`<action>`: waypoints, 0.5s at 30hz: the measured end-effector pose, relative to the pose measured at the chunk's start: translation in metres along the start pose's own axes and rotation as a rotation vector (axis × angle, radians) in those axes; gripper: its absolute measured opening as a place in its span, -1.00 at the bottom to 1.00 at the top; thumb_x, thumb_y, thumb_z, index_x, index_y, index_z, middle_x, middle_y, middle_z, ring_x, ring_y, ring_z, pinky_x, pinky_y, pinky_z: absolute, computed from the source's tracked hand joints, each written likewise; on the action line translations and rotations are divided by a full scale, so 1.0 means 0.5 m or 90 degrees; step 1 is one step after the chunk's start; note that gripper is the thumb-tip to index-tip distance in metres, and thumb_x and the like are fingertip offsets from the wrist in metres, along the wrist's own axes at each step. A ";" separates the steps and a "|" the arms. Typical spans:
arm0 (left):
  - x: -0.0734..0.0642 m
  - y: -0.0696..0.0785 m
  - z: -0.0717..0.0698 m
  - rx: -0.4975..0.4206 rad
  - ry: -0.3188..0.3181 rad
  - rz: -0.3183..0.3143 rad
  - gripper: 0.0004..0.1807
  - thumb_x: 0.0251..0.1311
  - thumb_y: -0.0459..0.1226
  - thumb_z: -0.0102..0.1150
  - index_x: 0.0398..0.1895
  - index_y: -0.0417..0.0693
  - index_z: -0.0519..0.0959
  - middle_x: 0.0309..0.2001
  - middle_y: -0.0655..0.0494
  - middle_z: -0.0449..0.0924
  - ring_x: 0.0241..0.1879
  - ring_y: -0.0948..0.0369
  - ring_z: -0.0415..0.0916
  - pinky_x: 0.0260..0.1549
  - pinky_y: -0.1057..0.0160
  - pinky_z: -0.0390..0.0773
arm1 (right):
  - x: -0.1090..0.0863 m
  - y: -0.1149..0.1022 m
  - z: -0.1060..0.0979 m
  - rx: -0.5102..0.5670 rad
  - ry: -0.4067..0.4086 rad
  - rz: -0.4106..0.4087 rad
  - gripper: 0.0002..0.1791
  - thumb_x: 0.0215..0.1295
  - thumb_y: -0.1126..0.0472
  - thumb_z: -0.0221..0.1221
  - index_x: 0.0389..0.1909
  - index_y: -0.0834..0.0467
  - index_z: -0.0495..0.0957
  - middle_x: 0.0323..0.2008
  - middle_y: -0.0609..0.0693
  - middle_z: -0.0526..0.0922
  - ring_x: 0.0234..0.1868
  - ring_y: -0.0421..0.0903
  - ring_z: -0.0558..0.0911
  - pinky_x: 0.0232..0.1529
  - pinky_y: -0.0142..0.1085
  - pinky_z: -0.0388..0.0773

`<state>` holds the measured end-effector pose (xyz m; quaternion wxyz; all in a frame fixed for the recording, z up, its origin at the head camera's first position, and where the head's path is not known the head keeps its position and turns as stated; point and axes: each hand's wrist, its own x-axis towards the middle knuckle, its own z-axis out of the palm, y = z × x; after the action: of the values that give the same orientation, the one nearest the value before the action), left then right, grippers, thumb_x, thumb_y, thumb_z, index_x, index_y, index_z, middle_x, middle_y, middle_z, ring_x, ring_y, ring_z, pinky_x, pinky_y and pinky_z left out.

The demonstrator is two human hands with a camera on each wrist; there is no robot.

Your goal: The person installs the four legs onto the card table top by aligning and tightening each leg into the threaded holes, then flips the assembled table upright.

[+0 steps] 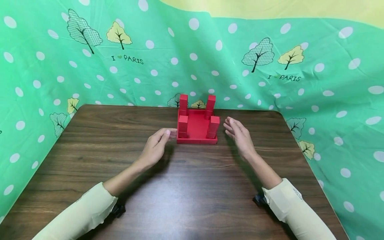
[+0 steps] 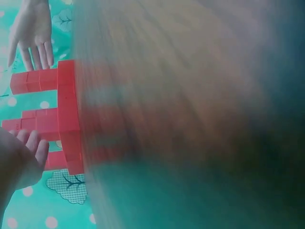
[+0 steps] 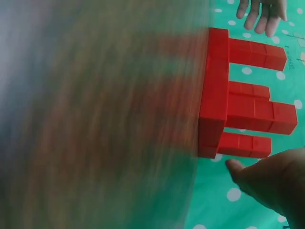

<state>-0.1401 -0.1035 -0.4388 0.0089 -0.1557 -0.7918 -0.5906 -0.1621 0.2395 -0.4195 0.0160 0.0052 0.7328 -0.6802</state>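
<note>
A red square tray stands on the table, with an upright stack of red blocks at each corner. Its front left stack is nearest to my left hand, whose extended fingers reach the tray's left side. On the other side, my right hand hovers apart from the front right stack, palm turned inward and fingers loosely bent with nothing in them. The left wrist view shows the left fingers overlapping the red stacks. In the right wrist view the right thumb lies close beside the tray.
The dark wood table reaches back to a green polka-dot cloth hanging behind and at both sides. The tray sits close to the table's back edge. A small black device is at the left sleeve, another black device at the right.
</note>
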 end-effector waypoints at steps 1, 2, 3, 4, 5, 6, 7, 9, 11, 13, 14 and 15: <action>0.001 -0.003 -0.001 -0.009 0.002 -0.015 -0.53 0.86 -0.15 -0.15 0.48 -0.21 0.61 0.37 -0.27 0.71 0.37 -0.16 0.68 0.48 -0.22 0.65 | 0.000 0.002 0.002 0.009 -0.003 0.012 -0.20 0.88 -0.18 -0.13 0.77 0.34 0.14 0.75 0.29 0.28 0.78 0.18 0.32 0.80 -0.05 0.32; 0.002 -0.007 -0.003 -0.014 0.002 -0.029 -0.50 0.87 -0.13 -0.18 0.52 -0.21 0.56 0.42 -0.28 0.66 0.42 -0.17 0.64 0.51 -0.22 0.62 | 0.000 0.003 0.004 0.020 -0.007 0.022 -0.17 0.87 -0.20 -0.14 0.79 0.35 0.10 0.77 0.30 0.24 0.79 0.19 0.29 0.82 -0.01 0.27; 0.005 -0.013 -0.004 -0.027 0.000 -0.045 -0.46 0.87 -0.08 -0.22 0.57 -0.22 0.51 0.48 -0.29 0.61 0.47 -0.17 0.59 0.54 -0.21 0.58 | 0.000 0.004 0.006 0.026 -0.012 0.033 -0.13 0.87 -0.23 -0.16 0.80 0.35 0.06 0.78 0.31 0.21 0.81 0.20 0.25 0.84 0.01 0.23; 0.011 -0.035 -0.004 -0.047 0.000 -0.050 -0.42 0.88 -0.03 -0.23 0.61 -0.21 0.47 0.52 -0.28 0.57 0.51 -0.14 0.56 0.56 -0.15 0.58 | 0.000 0.004 0.008 0.032 -0.016 0.042 -0.10 0.86 -0.26 -0.17 0.81 0.36 0.02 0.79 0.31 0.17 0.82 0.20 0.22 0.86 0.02 0.19; 0.016 -0.051 -0.003 -0.066 -0.002 -0.062 -0.36 0.87 0.05 -0.25 0.66 -0.18 0.43 0.58 -0.25 0.52 0.55 -0.10 0.52 0.59 -0.06 0.57 | 0.000 0.005 0.009 0.033 -0.020 0.051 -0.07 0.86 -0.29 -0.19 0.82 0.36 -0.01 0.80 0.32 0.15 0.83 0.20 0.20 0.87 0.02 0.15; 0.022 -0.076 -0.002 -0.099 -0.009 -0.070 -0.31 0.85 0.11 -0.26 0.70 -0.16 0.38 0.63 -0.22 0.47 0.60 -0.05 0.47 0.61 0.02 0.55 | 0.000 0.005 0.011 0.037 -0.026 0.060 -0.05 0.85 -0.31 -0.22 0.82 0.36 -0.04 0.81 0.32 0.12 0.84 0.20 0.17 0.88 0.02 0.12; 0.026 -0.079 0.000 -0.132 -0.016 -0.091 -0.26 0.85 0.15 -0.29 0.74 -0.17 0.31 0.69 -0.22 0.39 0.67 -0.05 0.39 0.67 0.04 0.48 | 0.001 0.006 0.013 0.043 -0.031 0.069 -0.04 0.85 -0.32 -0.24 0.83 0.35 -0.06 0.82 0.32 0.10 0.85 0.20 0.15 0.89 0.02 0.10; 0.030 -0.076 0.005 -0.206 -0.027 -0.132 -0.18 0.84 0.19 -0.37 0.81 -0.21 0.18 0.78 -0.22 0.22 0.77 -0.06 0.22 0.78 0.06 0.32 | 0.001 0.008 0.015 0.048 -0.043 0.086 -0.02 0.84 -0.36 -0.27 0.84 0.34 -0.10 0.83 0.30 0.07 0.86 0.18 0.12 0.90 0.01 0.06; 0.027 -0.050 0.010 -0.272 -0.038 -0.186 -0.14 0.84 0.19 -0.44 0.85 -0.24 0.04 0.85 -0.19 0.04 0.85 -0.07 0.03 0.86 0.02 0.10 | 0.002 0.011 0.021 0.060 -0.049 0.102 0.00 0.83 -0.38 -0.29 0.84 0.33 -0.11 0.84 0.28 0.05 0.86 0.16 0.10 0.90 0.01 0.03; 0.022 -0.012 0.017 -0.331 -0.042 -0.239 -0.15 0.84 0.15 -0.52 0.87 -0.28 -0.09 0.89 -0.18 -0.13 0.89 -0.09 -0.17 0.90 -0.09 -0.11 | 0.004 0.014 0.029 0.072 -0.051 0.113 0.01 0.82 -0.39 -0.31 0.84 0.33 -0.12 0.84 0.26 0.04 0.87 0.14 0.10 0.91 -0.01 0.02; 0.022 -0.010 0.020 -0.354 -0.042 -0.252 -0.15 0.84 0.14 -0.55 0.87 -0.27 -0.12 0.89 -0.15 -0.16 0.89 -0.07 -0.20 0.91 -0.07 -0.14 | 0.005 0.015 0.033 0.077 -0.050 0.117 0.01 0.82 -0.39 -0.31 0.84 0.33 -0.11 0.85 0.25 0.04 0.87 0.13 0.10 0.91 -0.02 0.02; 0.022 -0.011 0.023 -0.371 -0.041 -0.260 -0.14 0.83 0.15 -0.55 0.87 -0.26 -0.12 0.90 -0.13 -0.18 0.90 -0.06 -0.22 0.91 -0.06 -0.16 | 0.006 0.015 0.037 0.082 -0.049 0.120 0.01 0.82 -0.39 -0.31 0.84 0.33 -0.11 0.85 0.25 0.04 0.87 0.13 0.10 0.91 -0.02 0.02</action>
<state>-0.1501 -0.0913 -0.4451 -0.1792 -0.0091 -0.6046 -0.7761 -0.1646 0.2213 -0.4287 0.1077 0.0494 0.6825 -0.7212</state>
